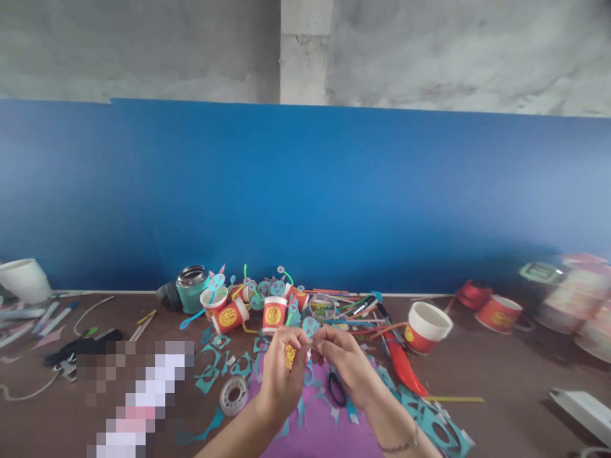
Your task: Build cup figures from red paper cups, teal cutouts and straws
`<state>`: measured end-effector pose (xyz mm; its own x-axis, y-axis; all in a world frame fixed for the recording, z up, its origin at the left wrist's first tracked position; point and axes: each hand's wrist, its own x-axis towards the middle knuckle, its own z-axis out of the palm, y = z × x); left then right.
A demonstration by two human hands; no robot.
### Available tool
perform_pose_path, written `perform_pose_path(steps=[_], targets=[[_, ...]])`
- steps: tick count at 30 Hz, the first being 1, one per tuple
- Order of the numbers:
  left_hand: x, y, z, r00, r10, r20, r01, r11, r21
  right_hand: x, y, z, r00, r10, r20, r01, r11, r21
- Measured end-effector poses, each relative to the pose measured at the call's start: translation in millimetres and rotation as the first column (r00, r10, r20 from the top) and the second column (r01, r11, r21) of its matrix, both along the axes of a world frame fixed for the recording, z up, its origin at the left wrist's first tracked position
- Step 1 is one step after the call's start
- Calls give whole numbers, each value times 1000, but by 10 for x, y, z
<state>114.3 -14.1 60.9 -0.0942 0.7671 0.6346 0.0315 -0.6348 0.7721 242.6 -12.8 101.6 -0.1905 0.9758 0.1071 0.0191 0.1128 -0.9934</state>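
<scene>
My left hand is closed round a small red cup with a yellow label, held just above the table. My right hand pinches at the cup's right side with thumb and fingers pressed together; what lies between the fingertips is too small to make out. Both hands hover over a purple sheet strewn with teal paper scraps. Black scissors lie under my right wrist. A roll of clear tape sits left of my left hand.
Behind the hands stand several red-and-yellow paper cups with teal cut-outs and straws, a teal metal jar and a white-rimmed red cup. More cups sit at the right. Pens and a white cup are at the left. A blue wall backs the table.
</scene>
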Motion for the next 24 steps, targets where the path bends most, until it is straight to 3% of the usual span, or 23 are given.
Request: perform_pose_path(steps=[2, 5, 7, 9, 12, 15, 17, 19, 21, 22, 24], targets=[[20, -21, 43, 997, -33, 71, 35, 999, -20, -22, -23, 3, 1000, -9, -9, 9, 1000, -7], [72, -45, 117, 952, -106, 287, 147, 981, -124, -10, -46, 19, 960, -140, 244, 97, 979, 182], [89, -50, 168, 896, -139, 422, 246, 946, -210, 55, -22, 18, 818, -331, 471, 146, 911, 385], [80, -42, 210, 838, -147, 525, 337, 897, -286, 170, 39, -6, 593, -471, 653, 129, 856, 501], [42, -4, 227, 778, -125, 616, 432, 818, -379, 380, 153, -88, 294, -412, 862, 111, 911, 398], [28, 35, 192, 763, -97, 639, 473, 757, -451, 502, 214, -157, 194, -333, 923, 156, 939, 306], [36, 47, 166, 749, -92, 656, 487, 747, -452, 487, 214, -152, 278, -370, 887, 143, 929, 343], [47, 47, 154, 734, -90, 673, 496, 749, -440, 407, 196, -106, 528, -378, 760, 117, 919, 376], [57, 39, 156, 730, -84, 678, 499, 744, -445, 306, 176, -53, 805, -256, 536, 90, 945, 316], [61, 34, 159, 731, -83, 677, 501, 738, -452, 261, 169, -34, 875, -194, 443, 82, 962, 260], [70, 25, 164, 735, -88, 673, 508, 729, -459, 197, 159, -24, 929, -157, 335, 90, 974, 207]])
